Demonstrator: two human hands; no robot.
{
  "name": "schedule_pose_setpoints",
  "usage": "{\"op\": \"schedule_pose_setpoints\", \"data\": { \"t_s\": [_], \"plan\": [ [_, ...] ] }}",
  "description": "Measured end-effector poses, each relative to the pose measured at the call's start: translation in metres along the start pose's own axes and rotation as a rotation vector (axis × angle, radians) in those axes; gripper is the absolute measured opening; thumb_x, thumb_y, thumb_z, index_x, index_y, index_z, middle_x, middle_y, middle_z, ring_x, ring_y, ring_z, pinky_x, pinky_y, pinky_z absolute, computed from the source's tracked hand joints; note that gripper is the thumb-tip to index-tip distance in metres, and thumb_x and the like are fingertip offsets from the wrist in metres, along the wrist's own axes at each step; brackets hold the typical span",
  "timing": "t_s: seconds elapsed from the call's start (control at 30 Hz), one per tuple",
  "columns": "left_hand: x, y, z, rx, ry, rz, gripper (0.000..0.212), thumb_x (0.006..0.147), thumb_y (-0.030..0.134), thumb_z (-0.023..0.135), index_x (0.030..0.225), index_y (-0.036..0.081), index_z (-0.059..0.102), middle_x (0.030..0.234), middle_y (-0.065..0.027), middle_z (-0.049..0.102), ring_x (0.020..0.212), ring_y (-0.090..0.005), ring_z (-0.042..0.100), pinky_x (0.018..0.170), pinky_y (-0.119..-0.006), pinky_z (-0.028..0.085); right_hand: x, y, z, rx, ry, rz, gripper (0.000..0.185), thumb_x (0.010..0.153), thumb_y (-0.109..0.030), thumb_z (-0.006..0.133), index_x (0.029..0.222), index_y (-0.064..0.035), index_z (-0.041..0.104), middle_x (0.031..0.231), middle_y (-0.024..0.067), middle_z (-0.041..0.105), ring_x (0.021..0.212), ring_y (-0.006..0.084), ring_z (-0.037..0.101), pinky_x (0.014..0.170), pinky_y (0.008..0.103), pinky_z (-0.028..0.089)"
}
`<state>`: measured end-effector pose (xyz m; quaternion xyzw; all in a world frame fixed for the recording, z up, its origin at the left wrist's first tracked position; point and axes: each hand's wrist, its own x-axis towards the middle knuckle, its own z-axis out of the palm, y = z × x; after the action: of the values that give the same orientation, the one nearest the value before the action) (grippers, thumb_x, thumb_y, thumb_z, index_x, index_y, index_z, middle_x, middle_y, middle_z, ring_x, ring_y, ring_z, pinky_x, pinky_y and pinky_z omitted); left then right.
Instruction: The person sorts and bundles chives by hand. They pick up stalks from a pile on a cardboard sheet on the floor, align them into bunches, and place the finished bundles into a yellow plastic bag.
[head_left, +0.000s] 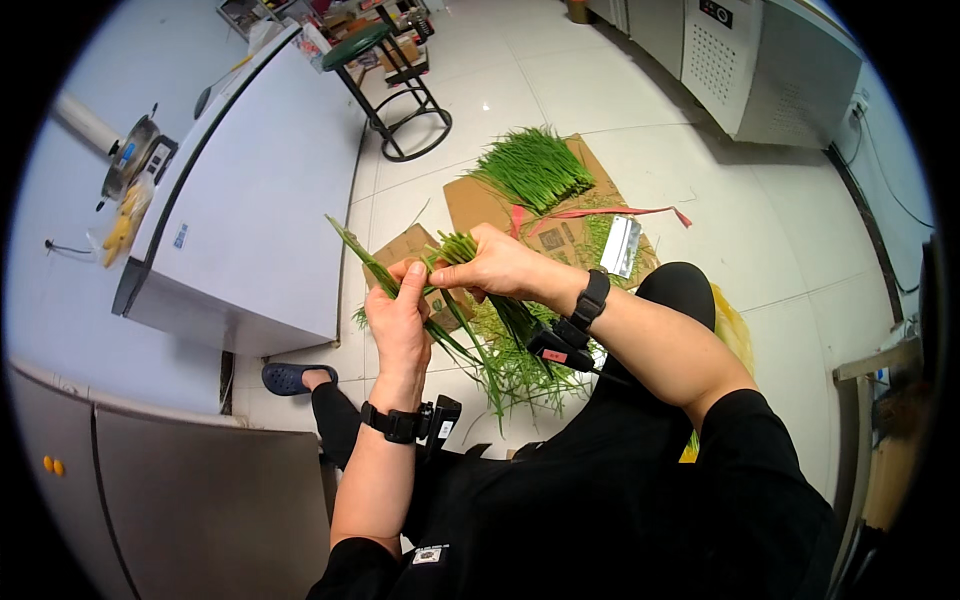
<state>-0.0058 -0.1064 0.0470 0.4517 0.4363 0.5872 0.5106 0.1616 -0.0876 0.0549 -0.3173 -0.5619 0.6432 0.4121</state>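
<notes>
My left hand (400, 311) holds a few long green stalks (352, 238), which look like Chinese chives. Close beside it, my right hand (499, 264) grips a thicker bunch of chives (456, 247), cut ends up and leaves hanging down. The fingertips of both hands nearly meet at a stalk between them; whether they touch is hard to tell. A large pile of chives (534, 169) lies on flattened cardboard (469, 196). Near it are a red ribbon (592, 212) and a cleaver-like metal blade (621, 246). Loose trimmings (536, 382) lie on the floor below my hands.
A white chest freezer (255, 195) stands at the left, with a green-topped stool (397, 82) beyond it. A steel refrigerated counter (787, 75) is at the upper right. A yellow plastic bag (731, 330) lies beside my right knee. A metal cabinet (210, 502) stands at the lower left.
</notes>
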Motion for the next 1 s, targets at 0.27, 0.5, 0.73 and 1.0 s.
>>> {"op": "schedule_pose_setpoints", "data": {
  "t_s": [0.27, 0.5, 0.73, 1.0],
  "plan": [
    [0.024, -0.027, 0.003, -0.07, -0.055, -0.099, 0.017, 0.094, 0.022, 0.061, 0.089, 0.005, 0.059, 0.06, 0.0072, 0.041, 0.047, -0.0023, 0.031, 0.041, -0.019, 0.022, -0.013, 0.02, -0.039, 0.0, 0.129, 0.098, 0.017, 0.081, -0.017, 0.072, 0.081, -0.0026, 0.062, 0.062, -0.0009, 0.054, 0.049, 0.0072, 0.047, 0.044, 0.0242, 0.037],
    [0.026, -0.051, 0.033, 0.172, -0.275, 0.047, 0.023, 0.09, 0.021, 0.067, 0.09, -0.001, 0.066, 0.081, -0.0026, 0.066, 0.075, -0.0094, 0.058, 0.071, -0.025, 0.047, -0.024, 0.024, -0.044, -0.004, 0.181, 0.148, 0.014, 0.083, -0.015, 0.069, 0.083, -0.0035, 0.062, 0.061, -0.001, 0.054, 0.048, 0.0069, 0.046, 0.044, 0.0243, 0.038],
    [0.032, -0.07, 0.038, 0.373, -0.089, 0.096, 0.03, 0.094, 0.027, 0.06, 0.081, 0.0, 0.063, 0.074, -0.0012, 0.061, 0.07, -0.007, 0.051, 0.064, -0.023, 0.041, -0.033, 0.028, -0.053, 0.126, 0.19, 0.243, 0.015, 0.084, -0.016, 0.07, 0.082, -0.0042, 0.06, 0.055, -0.0009, 0.048, 0.045, 0.0085, 0.043, 0.046, 0.0245, 0.038],
    [0.046, -0.078, 0.029, 0.204, -0.276, -0.181, 0.027, 0.094, 0.03, 0.06, 0.089, 0.003, 0.058, 0.071, 0.0037, 0.053, 0.06, -0.0052, 0.045, 0.053, -0.02, 0.034, -0.039, 0.033, -0.067, 0.17, 0.273, 0.266, 0.019, 0.083, -0.018, 0.072, 0.085, -0.0032, 0.06, 0.056, -0.0007, 0.049, 0.045, 0.0087, 0.044, 0.045, 0.0239, 0.038]
  ]
}}
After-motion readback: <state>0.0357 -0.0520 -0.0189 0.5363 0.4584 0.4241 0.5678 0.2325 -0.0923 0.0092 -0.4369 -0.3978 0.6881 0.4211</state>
